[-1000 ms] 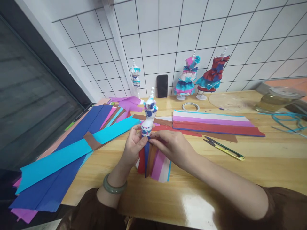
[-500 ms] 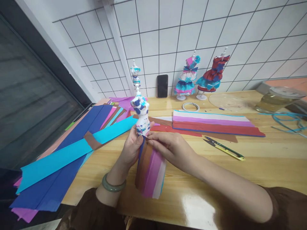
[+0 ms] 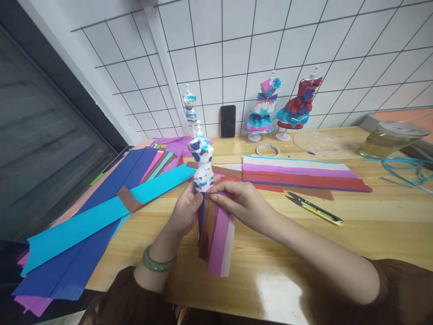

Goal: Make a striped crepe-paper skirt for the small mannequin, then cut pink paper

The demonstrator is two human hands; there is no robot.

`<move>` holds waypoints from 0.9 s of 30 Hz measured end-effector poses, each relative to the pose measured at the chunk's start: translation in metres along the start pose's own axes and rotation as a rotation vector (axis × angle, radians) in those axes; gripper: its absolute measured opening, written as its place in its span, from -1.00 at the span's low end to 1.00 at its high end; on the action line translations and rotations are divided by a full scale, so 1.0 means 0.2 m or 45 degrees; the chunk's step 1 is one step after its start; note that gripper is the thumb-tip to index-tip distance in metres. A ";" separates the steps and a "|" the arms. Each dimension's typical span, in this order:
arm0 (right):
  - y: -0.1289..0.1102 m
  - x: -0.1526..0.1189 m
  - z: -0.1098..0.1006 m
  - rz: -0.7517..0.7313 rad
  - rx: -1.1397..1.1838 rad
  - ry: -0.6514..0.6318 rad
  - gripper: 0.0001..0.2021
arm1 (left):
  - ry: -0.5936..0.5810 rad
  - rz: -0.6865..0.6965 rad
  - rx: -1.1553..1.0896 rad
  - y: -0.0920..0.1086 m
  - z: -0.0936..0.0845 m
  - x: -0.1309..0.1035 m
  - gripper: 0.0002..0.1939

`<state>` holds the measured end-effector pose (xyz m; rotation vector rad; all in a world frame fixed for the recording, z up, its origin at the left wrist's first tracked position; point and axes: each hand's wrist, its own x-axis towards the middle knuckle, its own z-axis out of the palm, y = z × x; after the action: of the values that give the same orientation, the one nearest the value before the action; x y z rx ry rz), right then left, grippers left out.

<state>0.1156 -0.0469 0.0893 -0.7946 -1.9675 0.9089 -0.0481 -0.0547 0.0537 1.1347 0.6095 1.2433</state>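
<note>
My left hand [image 3: 185,209] is closed around the base of a small white dress-form mannequin [image 3: 203,166], which stands upright and has blue, pink and turquoise patches on it. From its lower edge hang layered crepe paper strips [image 3: 219,241] in blue, brown, purple and pale pink. Fingers and thumb of my right hand [image 3: 245,203] pinch the top edge of these strips, close against the mannequin's bottom. My left thumb presses near the same edge. How the paper is fixed there is hidden by my fingers.
Blue and turquoise paper strips [image 3: 77,216] spread over the left. Striped folded paper [image 3: 301,174] and yellow-handled thread snips [image 3: 316,209] lie right. At the back are a tape roll [image 3: 268,150], a phone [image 3: 228,121], a bare mannequin [image 3: 189,106] and two dressed mannequins [image 3: 265,106].
The hanging strips have drawn narrower and separated, with the brown layer now apart from the purple. The mannequin has shifted slightly right. My right hand still pinches the top edge.
</note>
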 end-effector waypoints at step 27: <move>0.02 0.01 0.00 0.010 -0.107 0.006 -0.86 | -0.020 -0.037 0.040 0.00 0.01 -0.01 -0.44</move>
<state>0.1160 -0.0424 0.0873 -0.8515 -2.0106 0.8331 -0.0472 -0.0569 0.0547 1.1573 0.6336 1.2024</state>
